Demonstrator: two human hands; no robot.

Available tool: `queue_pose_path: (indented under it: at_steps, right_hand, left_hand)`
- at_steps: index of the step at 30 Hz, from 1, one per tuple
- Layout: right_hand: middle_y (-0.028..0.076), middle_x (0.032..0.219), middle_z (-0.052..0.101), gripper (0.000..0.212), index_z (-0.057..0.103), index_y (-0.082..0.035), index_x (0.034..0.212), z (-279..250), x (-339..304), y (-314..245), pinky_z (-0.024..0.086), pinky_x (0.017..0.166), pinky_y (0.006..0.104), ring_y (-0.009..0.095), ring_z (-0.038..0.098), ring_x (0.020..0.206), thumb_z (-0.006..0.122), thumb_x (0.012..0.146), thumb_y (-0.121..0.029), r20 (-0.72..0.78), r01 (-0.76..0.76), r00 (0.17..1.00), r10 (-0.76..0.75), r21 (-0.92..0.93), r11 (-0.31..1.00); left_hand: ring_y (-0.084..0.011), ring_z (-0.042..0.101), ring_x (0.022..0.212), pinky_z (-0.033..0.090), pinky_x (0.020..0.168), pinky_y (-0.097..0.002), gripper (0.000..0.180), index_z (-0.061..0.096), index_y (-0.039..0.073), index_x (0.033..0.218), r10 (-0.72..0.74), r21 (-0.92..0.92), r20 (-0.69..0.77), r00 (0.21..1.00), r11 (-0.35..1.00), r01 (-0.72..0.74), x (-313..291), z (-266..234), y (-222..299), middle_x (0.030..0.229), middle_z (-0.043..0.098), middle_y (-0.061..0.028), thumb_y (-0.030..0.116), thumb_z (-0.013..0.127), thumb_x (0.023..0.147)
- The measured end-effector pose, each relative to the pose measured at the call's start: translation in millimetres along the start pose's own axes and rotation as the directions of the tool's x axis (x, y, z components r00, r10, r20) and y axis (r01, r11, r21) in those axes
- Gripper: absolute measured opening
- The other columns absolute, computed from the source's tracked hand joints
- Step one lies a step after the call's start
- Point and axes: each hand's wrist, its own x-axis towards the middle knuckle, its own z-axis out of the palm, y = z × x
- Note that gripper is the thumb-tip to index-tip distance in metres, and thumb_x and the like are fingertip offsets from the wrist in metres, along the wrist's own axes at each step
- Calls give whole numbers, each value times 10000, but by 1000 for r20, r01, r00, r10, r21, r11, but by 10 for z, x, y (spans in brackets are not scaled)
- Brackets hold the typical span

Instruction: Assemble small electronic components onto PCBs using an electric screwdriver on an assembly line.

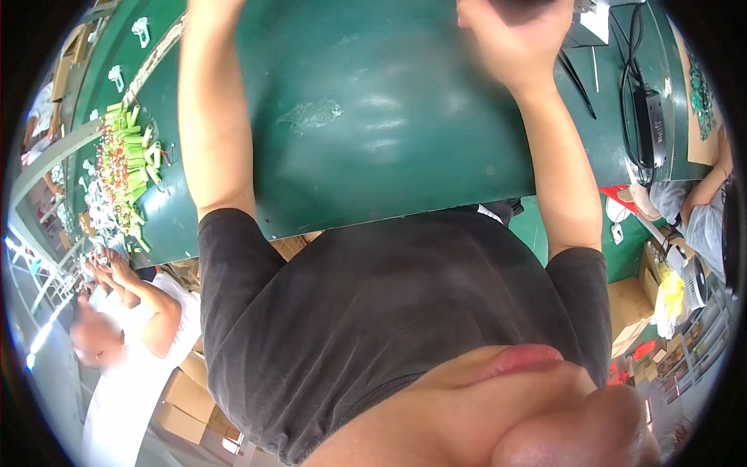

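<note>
My right hand (pixel 517 31) is at the top edge, right of centre, with its fingers curled around a dark thing (pixel 531 9). The frame cuts this thing off, so its kind cannot be made out. At the upper left my left forearm (pixel 218 101) reaches away over the green table (pixel 373 171); the left hand itself lies beyond the top edge. Beside my right wrist lie a thin black tool (pixel 577 86) and a thin metal rod (pixel 596 70). A white boxy device (pixel 591 27) stands just right of that hand.
Green cylinders with red wires (pixel 128 163) are heaped at the table's left, near small pale plastic parts (pixel 140 31). A black power adapter (pixel 650 128) and its cable lie right. A co-worker in white (pixel 167 311) handles something at left; another person (pixel 704 202) is at right. Cardboard boxes (pixel 626 311) stand below.
</note>
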Motion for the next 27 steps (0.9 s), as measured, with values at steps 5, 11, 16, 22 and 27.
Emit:
queue_pose_path:
  at_steps: [5, 11, 16, 22, 27]
  right_hand:
    - [79, 925, 561, 553, 423, -12, 1278, 97, 17, -96, 480, 596, 237, 116, 566, 692, 607, 781, 147, -26, -145, 989, 148, 84, 986]
    - [81, 921, 568, 757, 329, 5, 1495, 153, 41, -196, 472, 541, 222, 111, 566, 638, 593, 797, 125, -43, -220, 974, 223, 62, 973]
    - [87, 915, 555, 760, 322, -7, 1495, 112, 27, -187, 474, 531, 229, 122, 564, 611, 563, 788, 137, -76, -171, 981, 180, 106, 980]
    - [100, 934, 546, 807, 301, -19, 1518, 21, 44, -220, 480, 523, 252, 136, 564, 603, 528, 766, 167, -63, -177, 981, 185, 117, 977]
    - [103, 947, 547, 804, 298, -24, 1524, -103, 68, -237, 482, 522, 256, 141, 562, 603, 523, 776, 163, -28, -140, 989, 143, 104, 985]
  left_hand:
    - [-174, 673, 824, 523, 766, -288, 113, 723, -21, 952, 310, 109, 537, 784, 897, -429, -160, -436, 687, 874, 717, -103, 47, 653, 897]
    - [-179, 671, 835, 522, 773, -293, 115, 721, -18, 963, 286, -63, 728, 623, 933, -354, -818, -415, 1209, 885, 715, -103, 46, 653, 894]
    - [-183, 669, 844, 522, 779, -297, 119, 718, -15, 971, 225, -118, 730, 645, 972, -205, -1382, -85, 1544, 894, 713, -103, 45, 653, 892]
    - [-188, 667, 855, 521, 787, -303, 124, 716, -11, 981, 126, -128, 674, 728, 990, -53, -1782, 225, 1891, 905, 712, -103, 43, 653, 889]
    - [-192, 666, 864, 521, 793, -307, 130, 714, -8, 990, 21, -133, 622, 783, 988, 79, -2021, 366, 2106, 915, 710, -103, 42, 653, 887]
